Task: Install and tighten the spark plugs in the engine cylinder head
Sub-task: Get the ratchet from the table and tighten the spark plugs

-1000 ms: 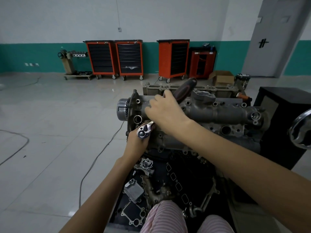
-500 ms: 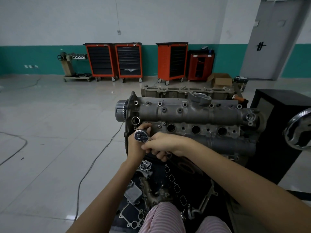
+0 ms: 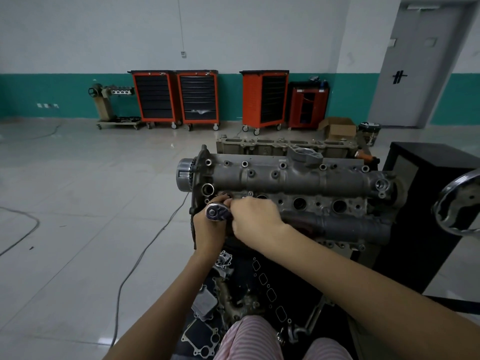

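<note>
Gripping the ratchet [image 3: 217, 212] at its chromed head, the left hand [image 3: 207, 231] has its fingers curled round the tool from below, at the left end of the engine cylinder head [image 3: 298, 183]. The right hand [image 3: 253, 220] lies just beside the left hand, on its right, with fingers curled over the part of the ratchet next to the head; the handle is hidden beneath this hand. The ratchet head sits over the leftmost spark plug well, which is covered by the tool and both hands, so no spark plug can be seen. Three open wells [image 3: 300, 203] run in a row to the right of the right hand along the front face of the cylinder head. A toothed sprocket [image 3: 185, 175] projects from the end of the cylinder head above and to the left of the left hand.

Below both forearms, loose engine parts and gaskets [image 3: 205, 336] lie on a dark tray, near the person's striped trousers [image 3: 249, 339]. A chromed handwheel [image 3: 459, 203] stands well to the right of the right hand, in front of a black cabinet [image 3: 426, 203]. Far beyond the hands, orange tool trolleys [image 3: 200, 98] line the wall, and a cable [image 3: 135, 266] trails across the floor to the left of the left forearm.
</note>
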Available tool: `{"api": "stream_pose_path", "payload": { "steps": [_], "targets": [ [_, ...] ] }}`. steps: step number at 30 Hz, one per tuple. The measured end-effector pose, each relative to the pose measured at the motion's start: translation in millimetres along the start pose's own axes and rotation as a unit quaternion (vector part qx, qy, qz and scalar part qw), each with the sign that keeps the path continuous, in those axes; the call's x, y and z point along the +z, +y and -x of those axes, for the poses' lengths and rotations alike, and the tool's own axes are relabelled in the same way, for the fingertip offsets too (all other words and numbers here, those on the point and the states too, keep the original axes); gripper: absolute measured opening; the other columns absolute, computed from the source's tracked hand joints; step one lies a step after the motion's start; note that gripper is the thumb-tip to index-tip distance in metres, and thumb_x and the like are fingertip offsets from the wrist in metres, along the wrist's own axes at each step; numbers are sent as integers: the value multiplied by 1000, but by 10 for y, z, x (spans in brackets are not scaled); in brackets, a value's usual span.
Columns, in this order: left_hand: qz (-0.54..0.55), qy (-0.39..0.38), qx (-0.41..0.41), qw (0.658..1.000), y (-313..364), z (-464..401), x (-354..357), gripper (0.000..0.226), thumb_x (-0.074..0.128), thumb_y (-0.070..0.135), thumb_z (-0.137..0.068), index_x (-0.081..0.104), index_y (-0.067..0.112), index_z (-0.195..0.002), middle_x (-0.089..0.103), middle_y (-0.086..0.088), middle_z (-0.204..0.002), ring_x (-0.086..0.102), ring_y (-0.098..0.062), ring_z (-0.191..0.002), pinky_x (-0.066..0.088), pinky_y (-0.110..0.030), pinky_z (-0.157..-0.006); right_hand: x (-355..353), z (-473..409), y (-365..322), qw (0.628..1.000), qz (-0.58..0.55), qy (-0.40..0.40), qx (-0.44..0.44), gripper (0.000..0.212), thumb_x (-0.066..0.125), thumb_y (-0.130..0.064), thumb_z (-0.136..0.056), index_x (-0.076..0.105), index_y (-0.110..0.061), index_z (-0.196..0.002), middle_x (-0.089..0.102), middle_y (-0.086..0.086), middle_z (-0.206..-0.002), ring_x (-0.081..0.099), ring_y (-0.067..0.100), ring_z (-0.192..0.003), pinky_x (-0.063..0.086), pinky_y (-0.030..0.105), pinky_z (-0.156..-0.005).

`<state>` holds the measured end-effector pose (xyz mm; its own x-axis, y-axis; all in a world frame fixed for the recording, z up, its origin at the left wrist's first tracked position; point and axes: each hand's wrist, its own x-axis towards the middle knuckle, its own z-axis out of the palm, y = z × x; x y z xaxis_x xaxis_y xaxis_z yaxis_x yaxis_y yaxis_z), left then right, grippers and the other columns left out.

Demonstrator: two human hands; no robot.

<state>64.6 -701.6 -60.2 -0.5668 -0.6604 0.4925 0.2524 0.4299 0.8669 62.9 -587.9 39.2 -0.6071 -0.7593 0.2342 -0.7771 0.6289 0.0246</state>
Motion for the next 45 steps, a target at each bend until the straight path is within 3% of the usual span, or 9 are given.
{"api": "stream_pose_path", "payload": {
  "steps": [9,15,20,24,26,31,38,42,45],
  "targets": [
    [-24,-81,-56,995,103,-113,-129,37,56,11,-86,44,27,-55,49,8,-53,41,-9,-54,35,-34,-53,-305,-239,-28,929,267,190,-175,26,41,-4,-91,63,-12,-103,57,8,-112,42,28,-119,-2,51,-113],
    [-12,-65,-97,993,171,-77,-126,32,56,11,-83,54,26,-55,56,3,-55,48,-18,-58,39,-34,-56,-359,-172,-94,949,273,103,-116,13,52,-16,-88,62,-21,-95,62,1,-106,50,24,-105,25,38,-102],
    [18,-30,-58,998,243,34,-96,31,57,-6,-83,72,20,-93,70,-11,-91,63,-22,-88,49,-37,-79,-219,-80,-4,987,-70,-145,18,14,50,-8,-84,54,-12,-97,58,9,-87,59,25,-82,42,31,-67],
    [11,-1,-22,1000,286,68,-48,23,60,2,-88,65,3,-111,66,-8,-107,59,-19,-105,45,-36,-95,154,-62,-48,829,-448,-312,124,7,42,-3,-90,42,-8,-85,46,10,-68,45,16,-50,44,29,-52],
    [10,10,-12,1000,289,77,-56,23,59,1,-89,65,2,-111,65,-11,-109,59,-21,-107,45,-34,-95,223,-68,-73,814,-481,-300,126,4,41,-5,-90,42,-9,-87,46,9,-67,42,14,-48,44,27,-48],
    [-46,-30,19,998,215,69,-115,26,58,-8,-84,67,5,-105,67,-5,-95,62,-18,-90,48,-27,-81,80,-105,-21,995,-11,-101,8,25,51,-12,-86,54,-13,-111,60,7,-111,59,27,-98,43,30,-71],
    [-117,-158,57,979,193,-155,-274,53,51,-4,-86,59,45,-68,59,21,-56,57,0,-48,38,-11,-45,-102,-223,-73,964,256,64,-23,15,54,-12,-86,60,-21,-98,64,1,-106,51,28,-107,32,39,-90],
    [-38,-138,9,990,215,-69,-213,61,49,-15,-78,62,44,-90,66,19,-82,62,-4,-77,49,-23,-74,-22,-169,-36,996,-32,-78,8,22,55,-10,-84,56,-12,-105,63,8,-105,61,24,-88,42,28,-68],
    [23,-102,-12,994,243,-24,-156,43,53,-11,-83,59,28,-101,63,5,-102,60,-13,-100,45,-21,-90,160,-143,-97,894,-377,-220,104,10,43,-11,-82,48,-4,-87,55,12,-67,52,19,-47,44,23,-45]
  ]
}}
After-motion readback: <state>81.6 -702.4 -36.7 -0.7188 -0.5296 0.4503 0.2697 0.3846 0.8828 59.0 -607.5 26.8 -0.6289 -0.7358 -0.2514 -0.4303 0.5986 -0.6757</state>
